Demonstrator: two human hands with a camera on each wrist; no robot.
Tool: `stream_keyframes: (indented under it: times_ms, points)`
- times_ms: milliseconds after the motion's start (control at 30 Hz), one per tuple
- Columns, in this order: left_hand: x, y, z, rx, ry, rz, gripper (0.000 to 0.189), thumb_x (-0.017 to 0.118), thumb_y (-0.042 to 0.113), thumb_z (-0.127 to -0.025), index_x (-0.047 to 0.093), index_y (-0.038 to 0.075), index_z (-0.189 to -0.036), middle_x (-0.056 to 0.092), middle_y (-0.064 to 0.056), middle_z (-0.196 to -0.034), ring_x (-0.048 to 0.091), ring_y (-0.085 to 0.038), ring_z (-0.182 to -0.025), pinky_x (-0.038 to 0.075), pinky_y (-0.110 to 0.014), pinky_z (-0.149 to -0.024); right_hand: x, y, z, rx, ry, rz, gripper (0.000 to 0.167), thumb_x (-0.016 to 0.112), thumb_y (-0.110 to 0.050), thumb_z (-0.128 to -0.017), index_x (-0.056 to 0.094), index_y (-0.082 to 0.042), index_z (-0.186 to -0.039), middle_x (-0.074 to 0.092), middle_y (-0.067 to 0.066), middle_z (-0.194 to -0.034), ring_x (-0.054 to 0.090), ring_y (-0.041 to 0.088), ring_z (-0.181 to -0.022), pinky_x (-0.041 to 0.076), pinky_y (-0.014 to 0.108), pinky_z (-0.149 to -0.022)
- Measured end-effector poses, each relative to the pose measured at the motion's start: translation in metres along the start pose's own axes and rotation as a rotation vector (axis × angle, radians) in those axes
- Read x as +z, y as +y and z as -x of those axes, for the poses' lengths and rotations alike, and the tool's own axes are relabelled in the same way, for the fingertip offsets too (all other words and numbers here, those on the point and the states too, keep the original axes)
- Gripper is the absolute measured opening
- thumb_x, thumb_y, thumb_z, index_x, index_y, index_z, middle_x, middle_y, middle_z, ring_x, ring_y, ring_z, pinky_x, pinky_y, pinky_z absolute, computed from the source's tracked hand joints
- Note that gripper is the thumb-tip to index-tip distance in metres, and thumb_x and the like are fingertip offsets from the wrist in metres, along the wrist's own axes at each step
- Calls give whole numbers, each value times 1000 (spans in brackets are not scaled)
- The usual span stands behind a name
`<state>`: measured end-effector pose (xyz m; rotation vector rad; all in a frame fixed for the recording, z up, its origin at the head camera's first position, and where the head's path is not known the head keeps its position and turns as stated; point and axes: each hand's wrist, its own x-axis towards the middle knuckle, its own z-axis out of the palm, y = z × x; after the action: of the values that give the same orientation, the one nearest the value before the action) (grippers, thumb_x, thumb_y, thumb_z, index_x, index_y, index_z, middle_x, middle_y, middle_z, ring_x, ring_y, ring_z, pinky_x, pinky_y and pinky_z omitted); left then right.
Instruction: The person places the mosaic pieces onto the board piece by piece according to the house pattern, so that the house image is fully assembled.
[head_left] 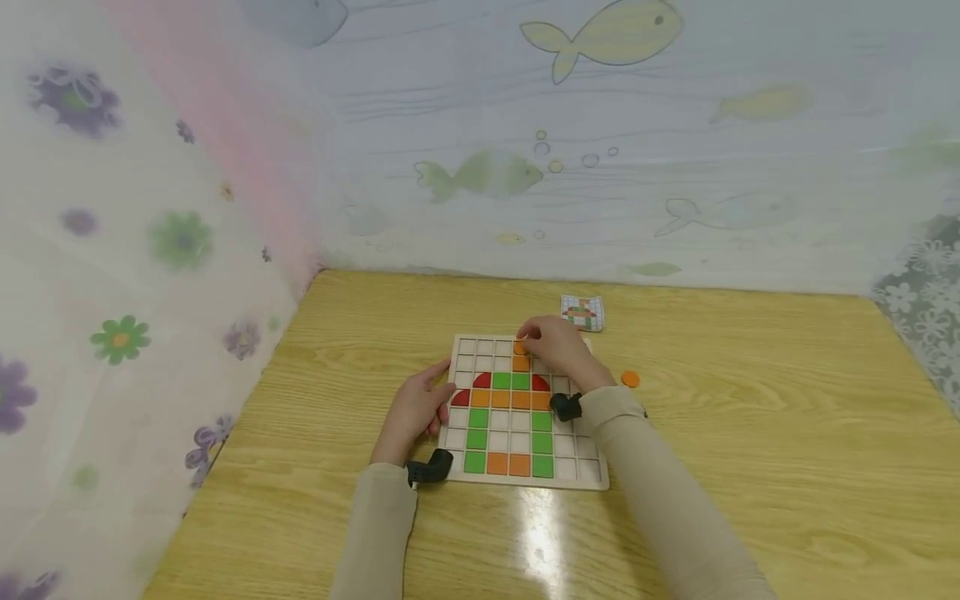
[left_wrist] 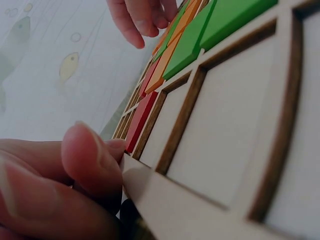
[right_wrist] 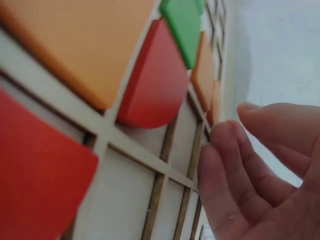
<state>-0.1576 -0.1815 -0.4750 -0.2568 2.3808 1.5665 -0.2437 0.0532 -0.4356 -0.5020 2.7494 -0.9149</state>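
Observation:
A wooden grid board [head_left: 577,471] lies on the table, with green, orange and red flat pieces set in its cells. My right hand [head_left: 558,343] reaches over its far side, fingertips at the topmost orange piece [head_left: 521,348]. In the right wrist view the thumb [right_wrist: 270,117] stands apart from the fingers, whose tips are right at that orange piece [right_wrist: 216,102]. At the board's left edge rests my left hand [head_left: 412,408], index finger along the rim and thumb near a red piece [head_left: 461,398]. The left wrist view shows the fingertip beside this red piece [left_wrist: 141,122].
A small pattern card [head_left: 582,313] lies behind the board, partly past its far right corner. One loose orange disc [head_left: 631,379] sits on the table [head_left: 765,433] to the right. Patterned fabric [head_left: 465,108] hangs at the back and left.

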Motion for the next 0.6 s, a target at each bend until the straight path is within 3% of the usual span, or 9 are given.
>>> stream_keyframes:
  times_ms: [233,433,600]
  points:
    - [0,2,-1,1,1,-13,45,53,30,-90,40,33,-133,54,-12,-53,40,-14,-33,35,-24,-31,-8,3,11,-28,-27,-135,21,50,-20,-91,62,-13,-107,58,2,-103,52,20,-94,43,37,-81]
    - [0,3,1,-19,3,16,45,53,28,-90,41,35,-132,53,-11,-52,39,-14,-33,34,-23,-31,-19,10,28,-38,-6,-130,20,43,-8,-91,63,-12,-93,58,1,-98,51,20,-85,43,35,-73]
    - [1,2,1,-18,11,17,45,54,28,-89,41,35,-132,52,-11,-51,38,-14,-32,33,-23,-30,-24,18,43,-13,38,-135,22,42,-7,-89,62,-13,-86,58,0,-94,48,21,-80,40,34,-70]
